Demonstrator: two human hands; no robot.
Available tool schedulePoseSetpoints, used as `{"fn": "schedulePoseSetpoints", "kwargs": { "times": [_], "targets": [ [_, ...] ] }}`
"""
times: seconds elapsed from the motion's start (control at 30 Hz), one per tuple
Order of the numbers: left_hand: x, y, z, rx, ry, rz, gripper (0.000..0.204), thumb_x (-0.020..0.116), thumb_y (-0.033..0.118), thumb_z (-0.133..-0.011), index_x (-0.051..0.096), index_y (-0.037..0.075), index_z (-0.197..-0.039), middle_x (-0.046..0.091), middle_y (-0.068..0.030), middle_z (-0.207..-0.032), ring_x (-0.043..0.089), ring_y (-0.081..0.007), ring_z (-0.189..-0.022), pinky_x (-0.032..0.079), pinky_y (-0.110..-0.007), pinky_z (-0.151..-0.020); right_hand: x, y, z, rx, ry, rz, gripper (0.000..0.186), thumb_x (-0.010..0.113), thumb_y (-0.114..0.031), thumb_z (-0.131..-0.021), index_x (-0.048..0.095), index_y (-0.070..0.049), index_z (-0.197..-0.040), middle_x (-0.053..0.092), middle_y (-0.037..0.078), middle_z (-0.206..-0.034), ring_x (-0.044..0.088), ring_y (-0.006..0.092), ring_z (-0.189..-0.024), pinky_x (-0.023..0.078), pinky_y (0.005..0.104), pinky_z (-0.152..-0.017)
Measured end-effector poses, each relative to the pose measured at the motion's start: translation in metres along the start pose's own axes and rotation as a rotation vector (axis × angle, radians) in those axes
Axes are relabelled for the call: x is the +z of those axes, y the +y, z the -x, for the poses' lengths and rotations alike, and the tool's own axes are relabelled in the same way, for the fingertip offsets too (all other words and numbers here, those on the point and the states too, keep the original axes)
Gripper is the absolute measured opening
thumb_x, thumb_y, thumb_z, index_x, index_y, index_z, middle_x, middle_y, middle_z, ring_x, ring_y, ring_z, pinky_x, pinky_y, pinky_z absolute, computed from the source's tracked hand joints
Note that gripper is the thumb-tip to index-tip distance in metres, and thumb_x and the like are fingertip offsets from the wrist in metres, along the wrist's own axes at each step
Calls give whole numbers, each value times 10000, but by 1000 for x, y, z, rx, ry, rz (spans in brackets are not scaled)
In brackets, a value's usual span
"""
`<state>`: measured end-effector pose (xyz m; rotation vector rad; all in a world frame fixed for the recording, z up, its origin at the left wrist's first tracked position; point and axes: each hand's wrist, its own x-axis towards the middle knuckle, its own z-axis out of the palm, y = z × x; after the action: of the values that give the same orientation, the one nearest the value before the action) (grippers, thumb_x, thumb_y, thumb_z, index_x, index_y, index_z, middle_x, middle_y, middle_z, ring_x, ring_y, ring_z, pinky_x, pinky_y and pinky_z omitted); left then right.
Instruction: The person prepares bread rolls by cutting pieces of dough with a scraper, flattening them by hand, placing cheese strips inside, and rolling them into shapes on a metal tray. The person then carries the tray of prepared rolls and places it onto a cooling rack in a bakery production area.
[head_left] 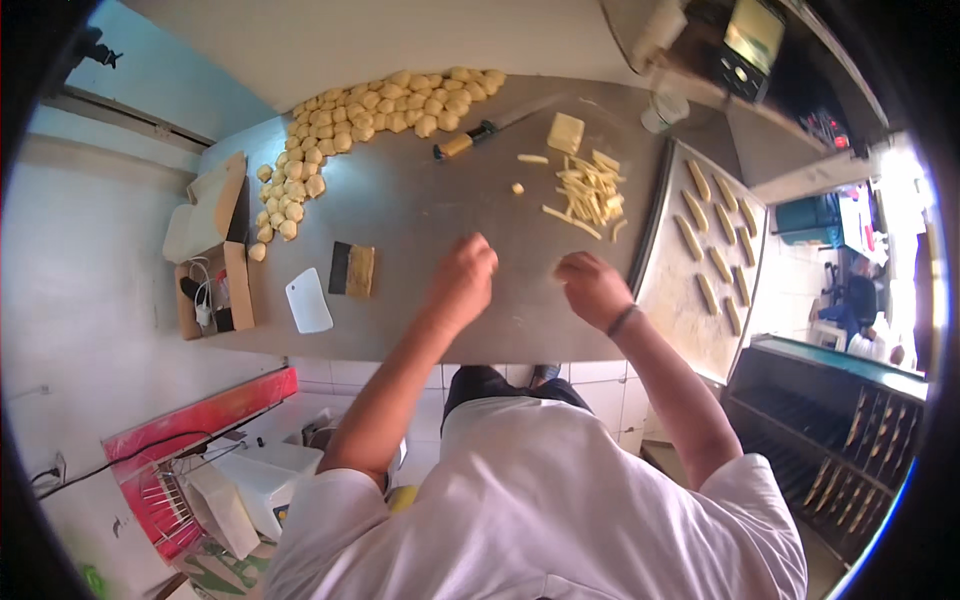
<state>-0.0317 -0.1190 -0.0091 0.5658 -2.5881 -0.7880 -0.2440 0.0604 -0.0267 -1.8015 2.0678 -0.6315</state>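
Over the near part of the grey metal table point(430, 205), my left hand point(468, 280) is closed, its fingers curled under and out of sight. My right hand point(593, 288) is also closed, thumb and fingertips together, with a small pale bit at their tips that I cannot make out. Beyond the right hand lies a pile of pale yellow sticks point(590, 190), like cut cheese, with a yellow block point(565, 132) behind it. A small yellow piece point(517, 188) and a single stick point(533, 158) lie apart. Many dough balls point(375, 105) crowd the far left side.
A knife point(465, 141) lies at the back. Left are a bench scraper point(353, 270), a white plastic scraper point(308, 300) and an open cardboard box point(215, 270). On the right, a tray point(680, 300) bears several dough sticks; a dark rack point(820, 440) stands below it.
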Motion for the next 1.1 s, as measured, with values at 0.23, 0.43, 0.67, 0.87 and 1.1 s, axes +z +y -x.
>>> {"fn": "schedulePoseSetpoints", "kwargs": {
  "times": [0.23, 0.43, 0.67, 0.87, 1.1],
  "targets": [
    [66, 38, 65, -308, -90, -145, 394, 632, 161, -918, 627, 28, -1289, 607, -175, -1377, 563, -395, -1295, 419, -548, -1116, 66, -12, 78, -36, 66, 211, 661, 682, -152, -817, 553, -74, -1460, 503, 132, -1548, 431, 356, -1483, 314, 508, -1255],
    [69, 39, 48, -383, -244, -243, 661, 532, 421, -1017, 445, 51, -1557, 387, -148, -1661, 334, -343, -1546, 197, -704, -1219, 35, -22, 48, 35, -182, 132, 795, 686, -380, -902, 406, -53, -1570, 369, 164, -1657, 286, 347, -1575, 189, 555, -1289],
    [86, 53, 102, -260, -225, -371, 732, 537, 472, -1020, 392, 42, -1595, 251, -97, -1729, 196, -356, -1598, 135, -727, -1223, 33, -32, 83, 33, -172, 219, 754, 686, -447, -933, 459, -84, -1554, 397, 168, -1654, 332, 362, -1551, 266, 559, -1253],
    [72, 68, 104, -309, -293, -307, 707, 547, 492, -1016, 458, 48, -1559, 257, -138, -1722, 218, -390, -1588, 122, -718, -1225, -14, 4, 17, 533, 15, -169, 257, 675, -293, -942, 772, -145, -1128, 707, 110, -1215, 626, 333, -1205, 444, 525, -1035],
    [34, 39, 73, -219, -112, -51, 497, 679, 318, -959, 627, 49, -1374, 516, -137, -1540, 464, -368, -1439, 267, -669, -1196, 15, 57, -20, 512, 281, 323, 164, 691, -278, -912, 801, -196, -1002, 706, 65, -1039, 649, 282, -1055, 451, 454, -948]
  ]
}}
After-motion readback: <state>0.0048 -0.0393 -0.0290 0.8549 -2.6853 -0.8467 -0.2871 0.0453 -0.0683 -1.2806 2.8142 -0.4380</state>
